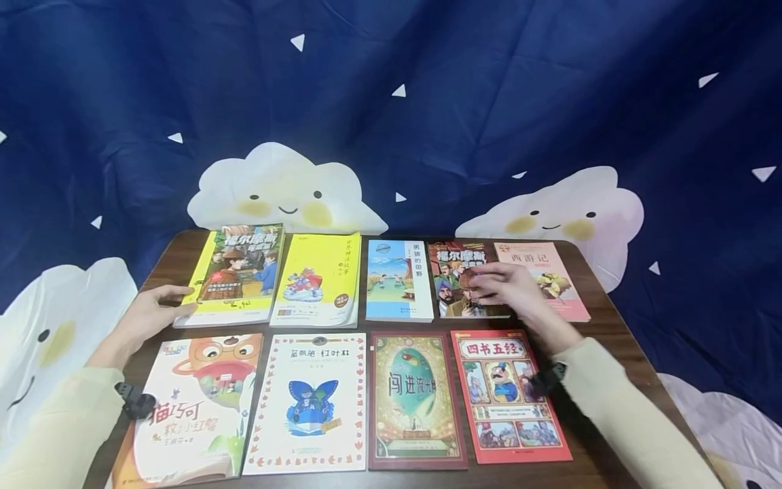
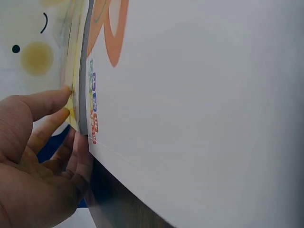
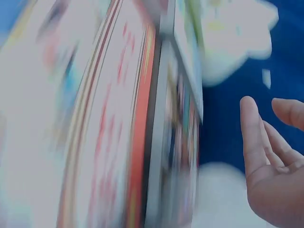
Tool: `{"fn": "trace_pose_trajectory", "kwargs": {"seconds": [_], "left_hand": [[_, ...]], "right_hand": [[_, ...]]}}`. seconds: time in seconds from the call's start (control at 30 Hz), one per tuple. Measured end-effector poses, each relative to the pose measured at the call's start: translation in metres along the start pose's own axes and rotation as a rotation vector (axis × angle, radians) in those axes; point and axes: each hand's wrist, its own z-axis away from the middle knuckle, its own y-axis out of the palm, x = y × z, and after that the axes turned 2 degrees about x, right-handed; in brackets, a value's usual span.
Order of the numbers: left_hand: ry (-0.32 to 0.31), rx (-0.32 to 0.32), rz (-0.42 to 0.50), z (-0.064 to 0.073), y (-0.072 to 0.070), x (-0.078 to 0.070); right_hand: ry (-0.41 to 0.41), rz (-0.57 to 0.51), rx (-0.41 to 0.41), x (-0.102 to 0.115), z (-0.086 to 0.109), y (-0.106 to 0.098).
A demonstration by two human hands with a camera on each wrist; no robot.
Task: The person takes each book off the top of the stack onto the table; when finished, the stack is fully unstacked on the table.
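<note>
My left hand (image 1: pixel 153 314) is at the left edge of a yellow book (image 1: pixel 195 292), which lies under a detective comic book (image 1: pixel 244 261). In the left wrist view, the thumb and index fingertips of my left hand (image 2: pixel 42 147) touch the yellow edge, and the other fingers extend below it. My right hand (image 1: pixel 510 288), slightly blurred, is over a second detective comic book (image 1: pixel 449 288) and beside a pink book (image 1: pixel 565 292). Its fingers extend with nothing between them in the right wrist view, where the hand (image 3: pixel 278 175) appears apart from the books.
Between the hands lie another yellow book (image 1: pixel 318 272) and a blue-and-white book (image 1: pixel 397 282). The front row holds a cat picture book (image 1: pixel 189 414), a white butterfly book (image 1: pixel 311 407), a green-gold book (image 1: pixel 415 401) and a red book (image 1: pixel 513 401). A cloud-patterned blue cloth (image 1: pixel 427 122) hangs behind the table.
</note>
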Motion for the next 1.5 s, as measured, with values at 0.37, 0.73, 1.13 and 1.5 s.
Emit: {"fn": "trace_pose_trajectory", "kwargs": {"seconds": [0.37, 0.73, 1.13, 1.5], "left_hand": [[0.012, -0.021, -0.008, 0.000, 0.001, 0.001], [0.004, -0.022, 0.005, -0.001, 0.003, 0.001], [0.009, -0.025, 0.023, -0.003, 0.005, 0.004], [-0.018, -0.023, 0.042, -0.002, 0.005, 0.002]], "right_hand": [[0.033, -0.122, 0.233, 0.040, -0.051, 0.173], [0.128, -0.155, 0.232, 0.059, -0.077, 0.284], [0.115, -0.235, 0.115, 0.039, -0.111, 0.342], [0.165, 0.012, -0.036, 0.049, -0.132, 0.361]]}}
